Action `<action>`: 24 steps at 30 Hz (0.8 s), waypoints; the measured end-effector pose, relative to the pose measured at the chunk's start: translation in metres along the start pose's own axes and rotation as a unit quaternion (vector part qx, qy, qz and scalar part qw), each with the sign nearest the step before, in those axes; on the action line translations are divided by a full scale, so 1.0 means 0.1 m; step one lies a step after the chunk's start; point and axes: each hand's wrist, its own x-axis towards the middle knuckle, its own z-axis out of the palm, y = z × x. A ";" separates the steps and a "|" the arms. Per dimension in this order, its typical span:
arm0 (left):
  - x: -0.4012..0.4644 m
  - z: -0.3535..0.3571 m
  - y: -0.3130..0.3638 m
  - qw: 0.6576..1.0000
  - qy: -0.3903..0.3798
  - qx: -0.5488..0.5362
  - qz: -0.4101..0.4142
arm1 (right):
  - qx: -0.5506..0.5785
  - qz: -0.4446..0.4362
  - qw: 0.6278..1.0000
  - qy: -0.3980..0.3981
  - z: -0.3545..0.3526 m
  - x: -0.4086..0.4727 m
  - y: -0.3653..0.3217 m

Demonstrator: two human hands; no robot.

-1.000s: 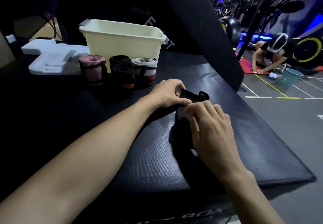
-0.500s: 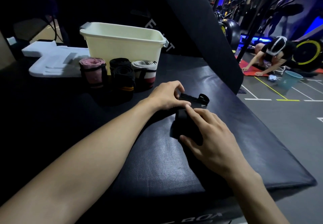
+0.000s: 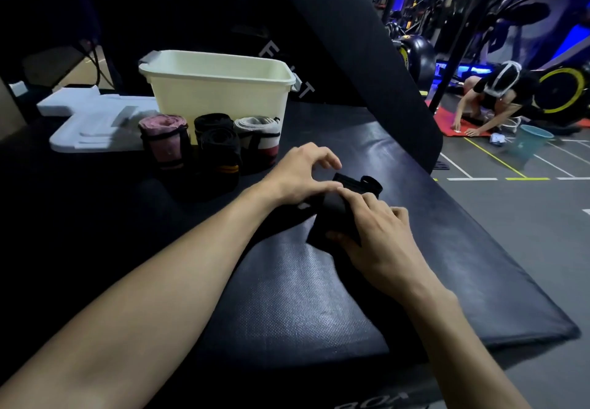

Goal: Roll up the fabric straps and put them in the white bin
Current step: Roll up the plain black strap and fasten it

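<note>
**A:** What's at the far left on your feed?

**B:** I see a white foam tray [image 3: 95, 128] lying flat on the dark padded surface [image 3: 287, 297]. Next to it stand four rolled straps: a pink roll [image 3: 164, 139], two black rolls [image 3: 218, 147] and a grey-and-red roll [image 3: 258, 137]. They sit upright just in front of the white bin [image 3: 220, 89], outside it.

**A:** And the hands?

**B:** My left hand [image 3: 300, 175] is curled over the near end of the black strap [image 3: 338, 214], thumb and fingers [image 3: 325, 159] arched; I can't tell whether they pinch it or only hover. The strap lies on the surface between both hands, partly rolled, with a loop at its far end. My right hand [image 3: 380, 239] presses down on it, fingers bent over the top and thumb tucked at the roll's near side, gripping it.

**A:** Further right?

**B:** A person [image 3: 491, 99] crouches over a red mat [image 3: 459, 121] on the gym floor, a teal bucket [image 3: 531, 140] beside them.
</note>
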 end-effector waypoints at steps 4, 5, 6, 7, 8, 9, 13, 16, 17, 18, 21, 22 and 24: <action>-0.10 -0.28 0.31 0.989 -0.035 -0.144 0.022 | 0.186 0.019 0.981 0.055 0.01 -0.03 0.13; -0.12 -0.35 0.38 0.984 -0.074 -0.162 0.020 | 0.245 0.035 0.967 0.064 0.01 -0.04 0.15; -0.15 -0.41 0.43 0.982 -0.112 -0.151 0.021 | 0.306 0.053 0.948 0.068 0.00 -0.05 0.16; -0.16 -0.45 0.47 0.982 -0.142 -0.121 0.031 | 0.367 0.070 0.925 0.072 0.00 -0.06 0.17; -0.17 -0.47 0.50 0.982 -0.159 -0.088 0.046 | 0.421 0.085 0.899 0.081 -0.01 -0.06 0.17; -0.18 -0.47 0.53 0.984 -0.157 -0.062 0.063 | 0.466 0.100 0.874 0.093 -0.02 -0.06 0.17; -0.19 -0.41 0.58 0.988 -0.110 -0.072 0.076 | 0.580 0.125 0.796 0.119 -0.05 -0.11 0.20; -0.20 -0.38 0.66 0.983 -0.112 -0.122 0.081 | 0.664 0.106 0.732 0.108 -0.09 -0.17 0.22; -0.20 -0.37 0.69 0.980 -0.111 -0.141 0.090 | 0.691 0.107 0.707 0.106 -0.12 -0.19 0.22; -0.20 -0.36 0.71 0.977 -0.108 -0.157 0.099 | 0.717 0.108 0.682 0.102 -0.15 -0.21 0.23; -0.19 -0.34 0.77 0.971 -0.092 -0.181 0.123 | 0.768 0.086 0.629 0.083 -0.21 -0.26 0.24; -0.19 -0.33 0.79 0.971 -0.088 -0.180 0.131 | 0.778 0.081 0.618 0.075 -0.21 -0.27 0.25; -0.20 -0.30 0.81 0.970 -0.085 -0.175 0.144 | 0.795 0.086 0.598 0.065 -0.21 -0.28 0.25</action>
